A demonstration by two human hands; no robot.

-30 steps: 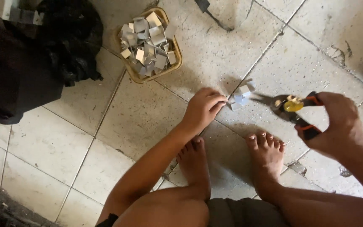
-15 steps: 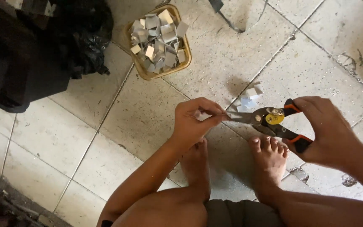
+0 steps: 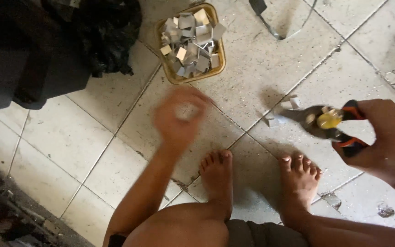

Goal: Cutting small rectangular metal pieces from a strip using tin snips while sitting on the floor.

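The tiled floor [image 3: 92, 137] fills the view, pale and stained, with dark grout lines. Taking the yellow basket [image 3: 175, 75] as the landmark: to its left a black mass [image 3: 46, 50] of bags or cloth runs off the top and left edges, too dark to make out. The basket itself, cut off slightly at the top, is heaped with small square metal pieces [image 3: 190, 39], grey and dull gold. Up and to its right a thin metal strip [image 3: 270, 23] curves out of frame.

Below the basket and slightly left of its centre, the left hand [image 3: 177, 116] hovers over the floor, heavily blurred; its fingers curl round toward the thumb, but whether they pinch anything cannot be told. Well to the basket's lower right, the right hand [image 3: 385, 137] is clenched around the red-and-black handles of tin snips [image 3: 328, 123], whose blades point left; a yellowish blob at the pivot is unclear. Just left of the blades, a few small cut pieces [image 3: 282, 110] lie on the floor. Two bare feet [image 3: 257, 183] stand below.
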